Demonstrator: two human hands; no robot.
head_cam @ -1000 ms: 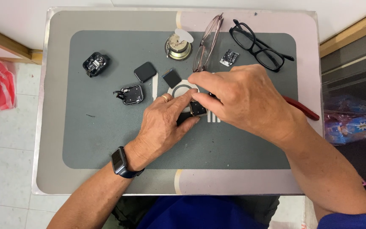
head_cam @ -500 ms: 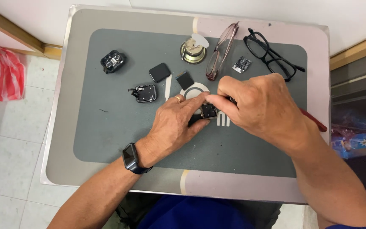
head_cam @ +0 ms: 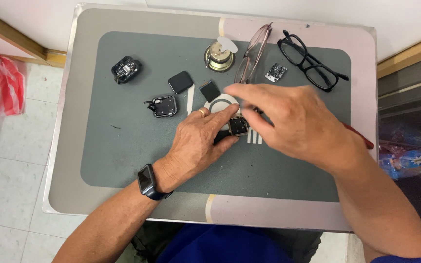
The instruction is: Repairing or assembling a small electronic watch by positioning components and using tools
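On grey mat | left hand pinches watch body | right hand blurred, seemingly empty

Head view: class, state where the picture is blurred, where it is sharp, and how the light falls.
Head view: the right hand is motion-blurred; the left hand, the small square part it pinches and the black glasses are sharp; lighting is soft and even, with faint shadows.

Dark square watch screen on grey mat, smaller black one beside — wrist-worn screen dark
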